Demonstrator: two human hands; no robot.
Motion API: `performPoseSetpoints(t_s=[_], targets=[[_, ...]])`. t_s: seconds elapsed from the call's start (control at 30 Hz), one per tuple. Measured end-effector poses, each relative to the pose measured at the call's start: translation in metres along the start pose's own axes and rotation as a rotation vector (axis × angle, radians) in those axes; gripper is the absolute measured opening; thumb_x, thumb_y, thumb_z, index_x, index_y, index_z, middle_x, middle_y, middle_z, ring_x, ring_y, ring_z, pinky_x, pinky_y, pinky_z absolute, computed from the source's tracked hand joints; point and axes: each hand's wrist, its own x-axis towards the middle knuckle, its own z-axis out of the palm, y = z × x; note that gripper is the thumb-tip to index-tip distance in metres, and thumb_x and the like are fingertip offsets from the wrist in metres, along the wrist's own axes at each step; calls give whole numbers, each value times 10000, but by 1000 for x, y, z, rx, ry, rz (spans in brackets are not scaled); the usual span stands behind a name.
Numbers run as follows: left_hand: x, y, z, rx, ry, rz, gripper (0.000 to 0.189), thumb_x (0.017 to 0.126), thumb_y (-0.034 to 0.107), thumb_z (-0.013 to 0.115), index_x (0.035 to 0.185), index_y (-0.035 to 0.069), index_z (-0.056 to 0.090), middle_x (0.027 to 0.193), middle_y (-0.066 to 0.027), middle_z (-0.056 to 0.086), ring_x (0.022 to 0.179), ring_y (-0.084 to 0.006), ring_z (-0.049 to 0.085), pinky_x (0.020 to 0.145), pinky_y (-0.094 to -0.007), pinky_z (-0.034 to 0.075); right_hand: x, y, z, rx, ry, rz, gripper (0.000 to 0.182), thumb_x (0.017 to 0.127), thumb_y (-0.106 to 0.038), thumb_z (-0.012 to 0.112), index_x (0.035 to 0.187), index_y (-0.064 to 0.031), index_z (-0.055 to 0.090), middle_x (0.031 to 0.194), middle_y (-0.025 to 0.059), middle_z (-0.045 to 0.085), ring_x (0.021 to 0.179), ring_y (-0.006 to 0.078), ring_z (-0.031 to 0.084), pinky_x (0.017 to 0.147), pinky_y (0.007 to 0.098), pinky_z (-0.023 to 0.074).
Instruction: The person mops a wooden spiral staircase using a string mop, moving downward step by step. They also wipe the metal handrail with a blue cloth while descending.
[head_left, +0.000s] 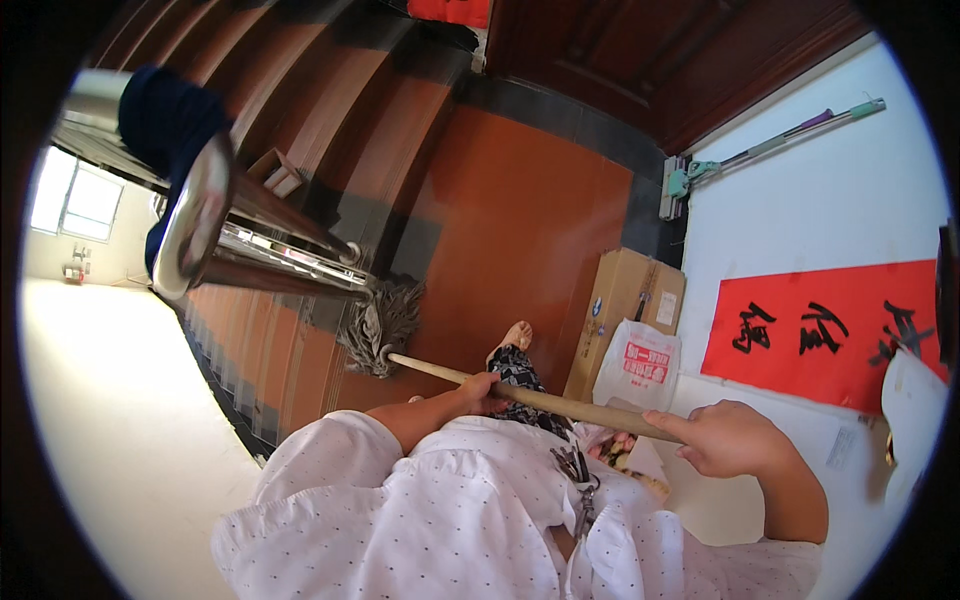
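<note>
A string mop with a wooden handle (581, 409) slants across the front of my body. My left hand (480, 394) grips the handle at its middle, and my right hand (716, 439) holds it near the upper end. The grey mop head (382, 326) rests on the floor by the base of the metal railing, at the edge of the stairs. My bare foot (517, 337) is on the brown floor (525, 210) to the right of the mop head. A bunch of keys (577, 465) hangs at the front of my white dotted shirt.
Stairs (330, 97) lie at the upper left, beside a metal railing (195, 217) with dark cloth on it. A cardboard box (619, 300) and a plastic bag (637, 364) stand by the right wall. A sponge mop (757, 150) leans near the dark door (645, 45).
</note>
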Motion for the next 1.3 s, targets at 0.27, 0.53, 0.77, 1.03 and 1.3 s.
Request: performPoseSetpoints(t_s=[0.27,0.53,0.77,1.03,1.3], targets=[[100,102,149,-117,-66,310,211,973,286,466,1056,97,511,909,-73,599,742,-252,608,580,-341,547,-13,146,-68,51,108,96,589,822,-177,617,1376,-195,418,765,159,612,689,343,615,627,433,475],[149,240,303,168,41,341,244,964,333,497,1032,102,530,853,-66,599,711,-216,608,582,-369,533,73,264,-44,690,474,-6,576,849,-147,625,1375,-137,389,953,206,647,760,320,625,676,437,486],[175,395,389,633,153,253,291,950,351,516,1015,68,495,935,-113,571,726,-235,602,572,-367,512,197,324,-114,1668,230,38,630,880,-105,613,1419,-104,287,798,76,575,543,148,498,462,312,401],[245,506,512,931,321,246,469,943,365,453,1149,-27,300,865,-156,611,568,-246,621,446,-343,514,200,424,-240,2109,219,203,628,864,-46,591,1428,-129,327,688,23,480,446,94,381,386,259,299],[319,454,676,779,5,169,391,944,320,463,1045,-56,494,993,-204,583,761,-259,653,562,-370,563,107,489,-291,1578,403,612,662,847,28,584,1433,-80,296,695,68,548,537,197,517,485,334,418]])
